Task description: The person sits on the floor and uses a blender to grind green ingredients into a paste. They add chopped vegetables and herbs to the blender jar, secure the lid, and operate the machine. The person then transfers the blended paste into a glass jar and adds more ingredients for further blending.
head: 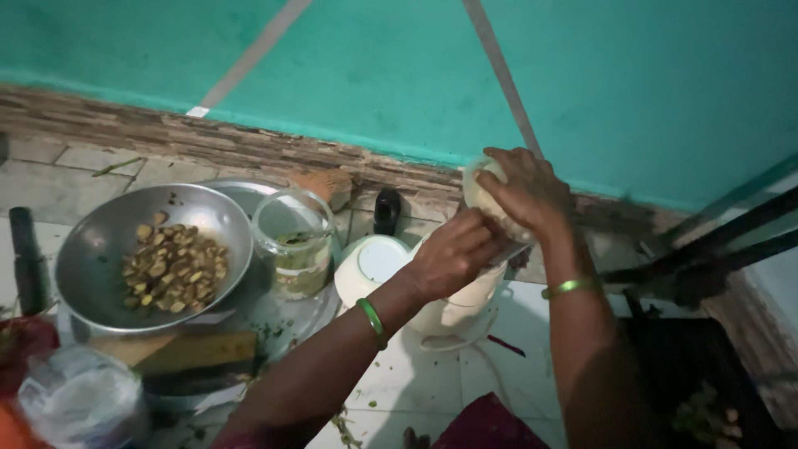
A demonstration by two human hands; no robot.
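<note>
Both forearms are bare from elbow to wrist; no sleeves are visible. The left wrist carries one narrow green bangle (pixel 373 321) with a glossy finish. The right wrist carries one similar bangle (pixel 571 287), lighter green. A fold of dark red garment (pixel 486 426) shows at the bottom edge.

Bowl (pixel 100 249) left of jar (pixel 293 241), mixer (pixel 391 274) right.
</note>
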